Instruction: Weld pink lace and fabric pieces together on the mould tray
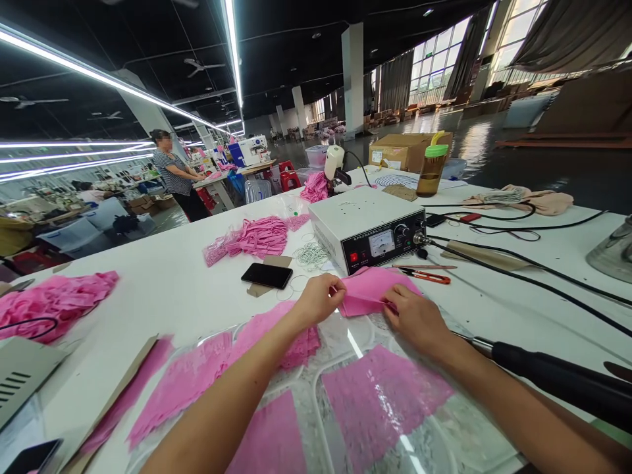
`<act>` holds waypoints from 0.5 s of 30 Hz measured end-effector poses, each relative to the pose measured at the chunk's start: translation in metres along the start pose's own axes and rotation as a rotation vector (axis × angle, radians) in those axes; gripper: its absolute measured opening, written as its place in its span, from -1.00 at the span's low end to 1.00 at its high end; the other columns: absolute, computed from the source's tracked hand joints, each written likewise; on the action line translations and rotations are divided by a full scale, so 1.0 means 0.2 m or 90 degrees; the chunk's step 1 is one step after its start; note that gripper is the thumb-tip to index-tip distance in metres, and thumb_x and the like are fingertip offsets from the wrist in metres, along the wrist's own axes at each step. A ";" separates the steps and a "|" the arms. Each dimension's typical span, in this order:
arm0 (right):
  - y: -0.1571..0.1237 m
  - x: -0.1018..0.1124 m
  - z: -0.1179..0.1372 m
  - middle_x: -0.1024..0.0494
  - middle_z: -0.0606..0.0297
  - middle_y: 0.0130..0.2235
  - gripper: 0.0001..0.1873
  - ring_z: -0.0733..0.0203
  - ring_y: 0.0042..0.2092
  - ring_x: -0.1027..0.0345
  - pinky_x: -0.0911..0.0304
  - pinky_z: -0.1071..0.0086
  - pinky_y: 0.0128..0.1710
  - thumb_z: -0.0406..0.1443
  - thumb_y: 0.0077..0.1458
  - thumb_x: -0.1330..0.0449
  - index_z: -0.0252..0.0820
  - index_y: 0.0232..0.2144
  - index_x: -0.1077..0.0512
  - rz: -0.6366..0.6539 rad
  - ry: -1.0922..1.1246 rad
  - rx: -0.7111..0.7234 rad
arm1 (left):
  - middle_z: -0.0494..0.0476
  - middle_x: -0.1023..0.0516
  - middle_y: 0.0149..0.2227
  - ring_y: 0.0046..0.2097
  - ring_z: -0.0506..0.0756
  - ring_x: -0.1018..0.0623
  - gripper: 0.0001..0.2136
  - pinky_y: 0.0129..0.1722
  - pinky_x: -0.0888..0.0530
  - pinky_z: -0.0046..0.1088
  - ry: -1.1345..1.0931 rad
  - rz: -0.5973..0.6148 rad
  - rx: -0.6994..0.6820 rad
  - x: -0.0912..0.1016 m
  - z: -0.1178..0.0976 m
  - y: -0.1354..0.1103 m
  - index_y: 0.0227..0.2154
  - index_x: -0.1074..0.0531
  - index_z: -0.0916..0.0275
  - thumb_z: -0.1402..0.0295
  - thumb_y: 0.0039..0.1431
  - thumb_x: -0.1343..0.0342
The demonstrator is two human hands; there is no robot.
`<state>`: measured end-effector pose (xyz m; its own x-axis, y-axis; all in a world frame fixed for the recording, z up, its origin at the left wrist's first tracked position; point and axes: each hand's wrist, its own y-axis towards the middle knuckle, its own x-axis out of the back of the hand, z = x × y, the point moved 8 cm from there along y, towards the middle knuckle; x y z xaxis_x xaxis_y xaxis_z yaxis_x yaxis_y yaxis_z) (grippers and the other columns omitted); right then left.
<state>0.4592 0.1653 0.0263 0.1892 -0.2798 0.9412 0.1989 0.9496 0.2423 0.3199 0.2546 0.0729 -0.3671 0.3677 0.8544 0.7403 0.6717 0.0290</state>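
Note:
A pink fabric piece (368, 286) lies in front of the control box, between my two hands. My left hand (320, 299) pinches its left edge with thumb and forefinger. Closed on the near right edge of the same cloth is my right hand (417, 319). Below my hands, a clear plastic sheet (340, 339) covers part of the table, with a pink fabric piece (380, 401) showing nearest my right forearm. More pink pieces (276, 332) are fanned out in a stack by my left forearm.
A white control box (365, 217) with a dial and cables stands beyond the cloth. Red-handled snips (427, 275) and a black phone (266, 275) lie nearby. A black-handled tool (543, 368) rests at right. Another person (175, 174) stands far left, near a bottle-free sewing machine (251, 151).

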 end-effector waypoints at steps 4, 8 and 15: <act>-0.02 0.04 0.01 -0.49 0.22 -0.24 -0.88 0.21 -0.31 -0.37 -0.22 0.38 -0.42 -0.39 0.20 -0.11 -0.23 -0.30 -0.46 -0.049 0.003 0.025 | 0.10 -0.52 -0.22 -0.26 0.04 -0.54 -0.82 -0.25 -0.53 -0.36 -0.033 -0.023 0.017 0.06 0.00 -0.07 -0.18 -0.44 0.31 0.29 0.31 -0.09; -0.08 0.10 0.08 -0.53 0.23 -0.27 -0.78 0.18 -0.33 -0.40 -0.17 0.38 -0.44 -0.41 0.18 -0.05 -0.15 -0.29 -0.49 -0.074 0.040 0.125 | 0.00 -0.53 -0.46 -0.44 -0.03 -0.51 -0.87 -0.46 -0.41 -0.58 -0.071 -0.051 0.021 0.11 -0.01 -0.25 -0.37 -0.46 0.29 0.50 0.22 -0.02; -0.38 0.17 0.18 -0.55 0.20 -0.27 -0.67 0.21 -0.33 -0.43 -0.25 0.40 -0.44 -0.44 0.22 0.08 -0.14 -0.33 -0.48 -0.084 0.093 0.318 | 0.00 -0.52 -0.48 -0.48 -0.04 -0.47 -0.81 -0.48 -0.36 -0.61 -0.083 -0.019 -0.054 -0.07 -0.12 -0.70 -0.44 -0.47 0.23 0.57 0.09 0.01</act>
<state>0.4165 0.0890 0.0485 0.3322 -0.3836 0.8617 -0.2458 0.8468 0.4717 0.2354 0.1397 0.0702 -0.4560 0.4325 0.7778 0.7710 0.6286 0.1024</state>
